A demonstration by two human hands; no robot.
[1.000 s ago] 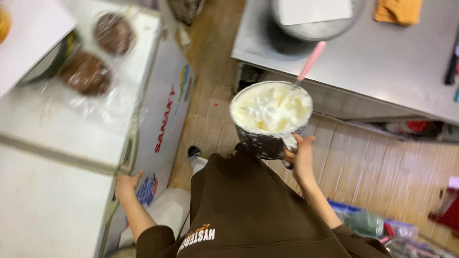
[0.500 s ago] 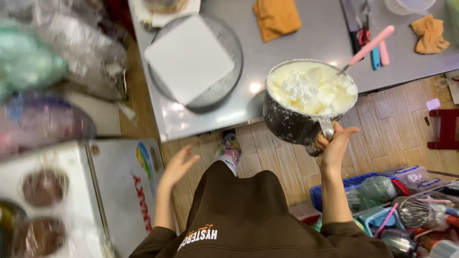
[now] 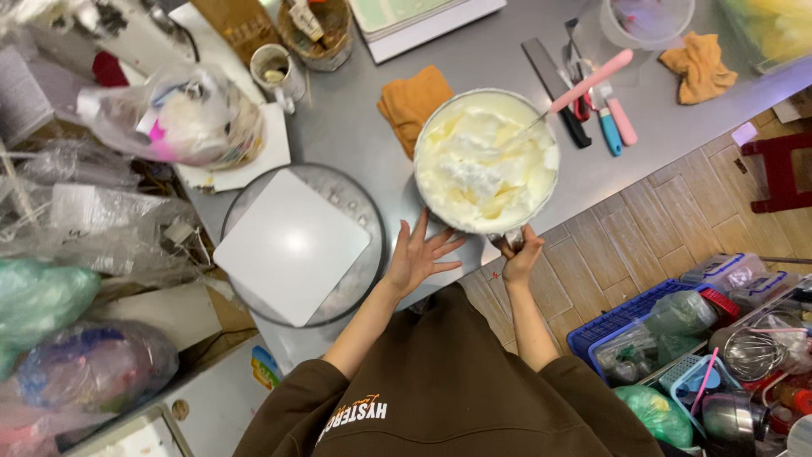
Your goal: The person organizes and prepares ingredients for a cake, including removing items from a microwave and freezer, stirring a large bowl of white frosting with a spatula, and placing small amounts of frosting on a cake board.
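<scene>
My right hand [image 3: 520, 256] grips the handle of the cream-filled bowl [image 3: 485, 159] over the steel worktop [image 3: 355, 135]; my left hand [image 3: 416, 256] spreads flat just beside it, near the white square board [image 3: 292, 245].

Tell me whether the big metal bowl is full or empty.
Full. The metal bowl is heaped nearly to its rim with whipped white cream, a pink-handled spatula stuck in it. The right hand grips its handle.

head cam | steep top-down from above wearer | near arm's reach | steel worktable [image 3: 355, 127] fills frame
</scene>
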